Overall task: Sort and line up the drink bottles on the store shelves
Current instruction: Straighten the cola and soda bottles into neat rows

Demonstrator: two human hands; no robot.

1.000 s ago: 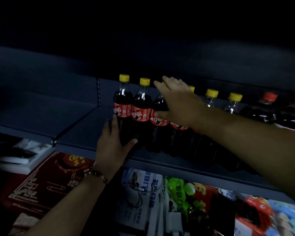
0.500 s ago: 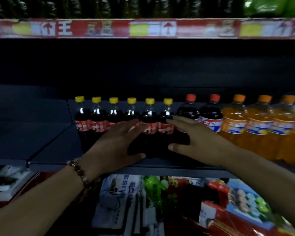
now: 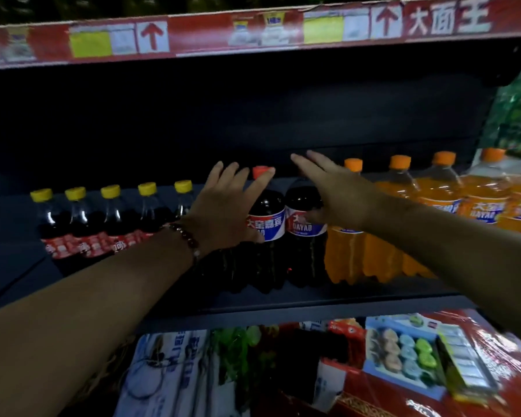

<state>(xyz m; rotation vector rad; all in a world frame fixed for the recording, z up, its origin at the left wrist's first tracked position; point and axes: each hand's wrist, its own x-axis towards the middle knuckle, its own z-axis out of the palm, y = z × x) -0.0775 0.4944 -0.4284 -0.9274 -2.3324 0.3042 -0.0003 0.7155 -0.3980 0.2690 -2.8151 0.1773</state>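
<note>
**Hands shift from small cola row to the large dark bottles**

Half a second back I logged both hands low on the row of small yellow-capped cola bottles with red labels. Now they sit higher and further right. The left hand, beaded bracelet at the wrist, has its fingers spread and straight against the shoulder of the left large dark cola bottle with red cap and blue-white label; nothing is gripped. The right hand is likewise released, fingers extended over the neck of the second large dark bottle, hiding its cap; thumb near the label.

Both large bottles stand upright on the dark metal shelf, touching each other, between the small colas and the row of orange soda bottles with orange caps.

Reading: the small row looks done, lined along the front. I judge the current step is squaring the two large bottles against their neighbours. The orange row remains.
</note>
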